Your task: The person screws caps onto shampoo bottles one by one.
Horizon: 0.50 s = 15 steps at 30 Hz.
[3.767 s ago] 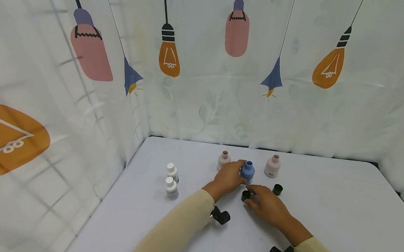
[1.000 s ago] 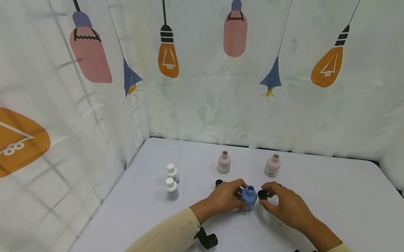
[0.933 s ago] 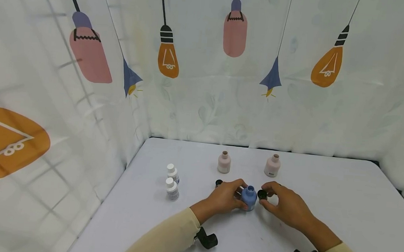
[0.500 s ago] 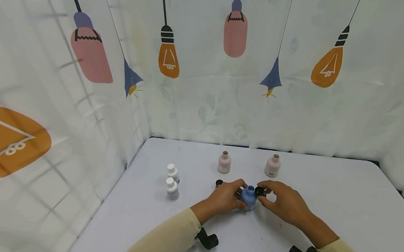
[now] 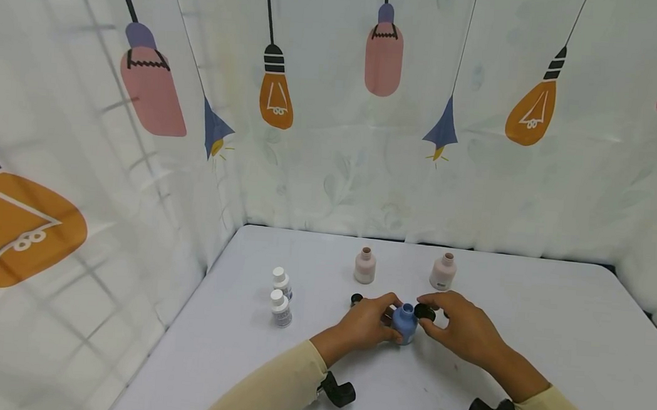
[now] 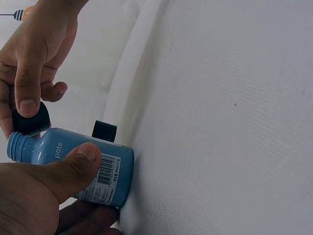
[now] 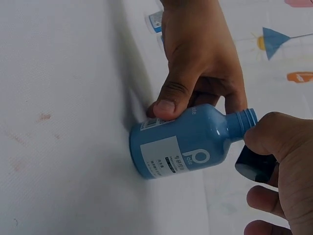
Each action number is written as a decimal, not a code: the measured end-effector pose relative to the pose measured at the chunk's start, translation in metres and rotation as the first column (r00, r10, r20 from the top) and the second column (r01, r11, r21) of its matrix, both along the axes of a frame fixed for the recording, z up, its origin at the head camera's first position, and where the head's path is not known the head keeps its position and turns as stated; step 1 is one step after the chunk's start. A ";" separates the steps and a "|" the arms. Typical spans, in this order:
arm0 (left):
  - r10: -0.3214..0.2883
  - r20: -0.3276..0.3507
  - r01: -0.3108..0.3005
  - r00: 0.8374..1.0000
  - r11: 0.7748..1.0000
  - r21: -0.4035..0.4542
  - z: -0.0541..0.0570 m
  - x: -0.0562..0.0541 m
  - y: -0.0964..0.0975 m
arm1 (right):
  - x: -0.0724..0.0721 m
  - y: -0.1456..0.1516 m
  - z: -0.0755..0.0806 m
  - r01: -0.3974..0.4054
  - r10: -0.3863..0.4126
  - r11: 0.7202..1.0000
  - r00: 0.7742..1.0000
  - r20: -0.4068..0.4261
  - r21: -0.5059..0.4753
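My left hand (image 5: pixel 359 325) holds an open blue bottle (image 5: pixel 404 326) upright on the table, its thumb over the label in the left wrist view. Between thumb and fingers, my right hand (image 5: pixel 470 333) pinches a black cap (image 5: pixel 424 312) just right of the bottle's threaded neck (image 7: pixel 242 123). The cap is tilted and not over the mouth; whether it touches the neck I cannot tell. A second black cap (image 5: pixel 356 298) lies behind my left hand, partly hidden. Beyond the bottle in the left wrist view, another black cap (image 6: pixel 104 131) shows.
Two pale pink bottles without caps stand at the back, one on the left (image 5: pixel 365 267) and one on the right (image 5: pixel 443 273). Two small white-capped bottles, a rear one (image 5: pixel 281 281) and a front one (image 5: pixel 280 310), stand left on the white table (image 5: pixel 552 331).
Since the oldest frame, my left hand has brought the blue bottle nearer. My right hand has lifted a cap off the table and, in the last second, moved it left to the bottle's neck, tilting it.
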<state>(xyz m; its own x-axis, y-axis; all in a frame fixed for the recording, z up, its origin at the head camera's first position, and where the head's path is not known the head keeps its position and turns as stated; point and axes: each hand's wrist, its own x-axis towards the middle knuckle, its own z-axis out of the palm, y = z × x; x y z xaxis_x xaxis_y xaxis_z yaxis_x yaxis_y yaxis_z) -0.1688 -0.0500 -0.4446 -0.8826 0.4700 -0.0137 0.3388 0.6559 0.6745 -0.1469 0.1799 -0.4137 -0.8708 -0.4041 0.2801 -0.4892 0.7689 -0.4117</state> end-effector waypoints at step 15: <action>-0.002 -0.005 0.002 1.000 1.000 -0.020 -0.001 -0.002 0.000 | -0.004 -0.008 -0.005 -0.026 0.026 0.990 1.000 0.001 -0.138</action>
